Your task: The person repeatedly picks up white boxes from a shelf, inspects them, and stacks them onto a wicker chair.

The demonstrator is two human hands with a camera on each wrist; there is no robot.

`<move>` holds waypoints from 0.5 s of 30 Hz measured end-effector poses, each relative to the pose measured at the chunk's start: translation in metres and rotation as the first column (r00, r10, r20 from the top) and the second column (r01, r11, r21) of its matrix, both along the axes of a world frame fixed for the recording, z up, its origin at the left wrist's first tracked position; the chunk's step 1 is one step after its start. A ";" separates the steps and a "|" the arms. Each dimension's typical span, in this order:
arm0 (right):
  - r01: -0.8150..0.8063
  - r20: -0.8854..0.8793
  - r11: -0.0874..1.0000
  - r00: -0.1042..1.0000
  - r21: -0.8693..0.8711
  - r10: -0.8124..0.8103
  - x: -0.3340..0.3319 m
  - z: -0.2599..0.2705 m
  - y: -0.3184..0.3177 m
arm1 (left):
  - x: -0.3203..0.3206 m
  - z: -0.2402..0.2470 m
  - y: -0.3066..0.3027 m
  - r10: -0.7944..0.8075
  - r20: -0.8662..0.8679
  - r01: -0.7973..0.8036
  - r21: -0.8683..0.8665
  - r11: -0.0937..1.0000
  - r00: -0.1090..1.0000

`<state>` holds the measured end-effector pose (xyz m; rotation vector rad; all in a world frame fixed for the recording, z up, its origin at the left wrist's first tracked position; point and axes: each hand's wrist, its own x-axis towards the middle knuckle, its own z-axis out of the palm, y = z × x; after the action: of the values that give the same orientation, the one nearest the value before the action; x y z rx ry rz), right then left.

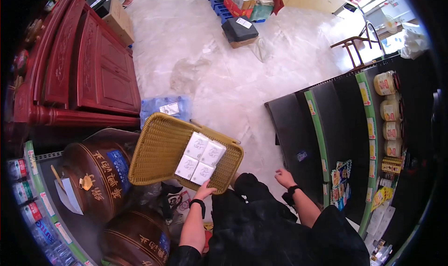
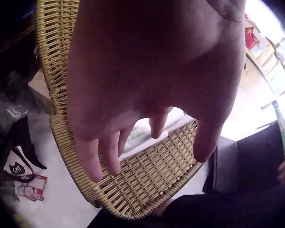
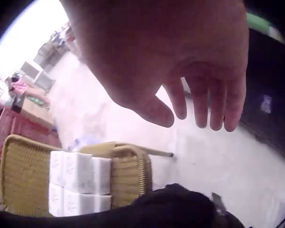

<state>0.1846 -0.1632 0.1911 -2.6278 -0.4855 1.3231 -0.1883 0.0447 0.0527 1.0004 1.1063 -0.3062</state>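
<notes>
A wicker basket (image 1: 156,149) holds several white packets (image 1: 196,145), grouped together toward its right side. The left hand (image 1: 204,191) is at the basket's near rim beside the lowest packet; in the left wrist view the left hand (image 2: 154,71) hangs over the wicker (image 2: 152,166) with fingers extended downward. To the right of the basket, the right hand (image 1: 285,178) is in the air near the dark shelf and holds nothing. The right wrist view shows the right hand (image 3: 180,61) with loosely bent fingers, above and right of the packets (image 3: 78,173).
Dark shelves with green edging (image 1: 317,140) and jars (image 1: 385,83) stand on the right. On the left are a red wooden cabinet (image 1: 105,70) and large brown jars (image 1: 100,172). A blue-wrapped pack (image 1: 182,105) lies beyond the basket; a black box (image 1: 239,29) and a chair (image 1: 357,44) stand farther off.
</notes>
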 end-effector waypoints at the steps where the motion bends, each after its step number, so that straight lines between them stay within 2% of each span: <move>1: 0.003 0.036 0.999 0.999 -0.046 -0.001 0.006 -0.006 -0.034 | 0.015 0.030 0.010 -0.014 -0.016 0.014 0.002 1.000 1.000; 4: 0.005 0.057 0.991 0.998 -0.130 0.002 -0.003 -0.010 -0.094 | 0.006 0.011 -0.005 -0.086 -0.091 0.104 0.222 0.969 0.992; 5: 0.016 0.062 0.988 0.998 -0.154 -0.006 -0.002 -0.004 -0.115 | 0.016 0.051 0.007 -0.140 0.020 0.138 0.092 0.986 0.990; 6: 0.061 0.020 0.985 0.998 -0.160 -0.059 -0.006 -0.003 -0.128 | -0.001 0.019 -0.004 -0.198 0.030 0.192 0.150 0.970 0.980; 7: 0.065 -0.001 0.984 0.998 -0.168 -0.067 -0.011 -0.012 -0.146 | 0.003 0.040 0.004 -0.320 0.080 0.317 0.050 0.947 0.944; 8: 0.093 -0.009 0.981 0.995 -0.171 -0.096 -0.019 -0.005 -0.151 | -0.015 0.010 -0.010 -0.218 0.064 0.216 0.039 0.976 0.974; 9: 0.087 -0.022 0.988 0.996 -0.125 -0.090 -0.026 0.002 -0.157 | -0.016 0.033 -0.013 -0.270 0.040 0.256 0.209 0.944 0.962; 10: 0.060 -0.053 0.993 0.996 -0.102 -0.066 -0.032 -0.017 -0.171 | -0.016 0.055 -0.018 -0.181 -0.012 0.181 0.152 0.972 0.983; 12: 0.126 -0.075 0.992 0.989 -0.004 -0.126 -0.045 -0.021 -0.185 | -0.026 0.074 -0.032 -0.199 -0.051 0.206 0.241 0.949 0.979; 14: 0.191 -0.108 0.978 0.977 0.087 -0.181 -0.056 -0.022 -0.199 | -0.042 0.081 -0.047 -0.182 -0.004 0.180 0.201 0.963 0.983; 15: 0.196 -0.111 0.971 0.977 0.135 -0.182 -0.060 -0.016 -0.206 | -0.043 0.099 -0.060 -0.169 -0.130 0.192 0.197 0.961 0.977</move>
<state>0.1244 -0.3695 0.1749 -2.4097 -0.2963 1.2968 -0.2314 -0.0152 0.1516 1.2881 1.1674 -0.4042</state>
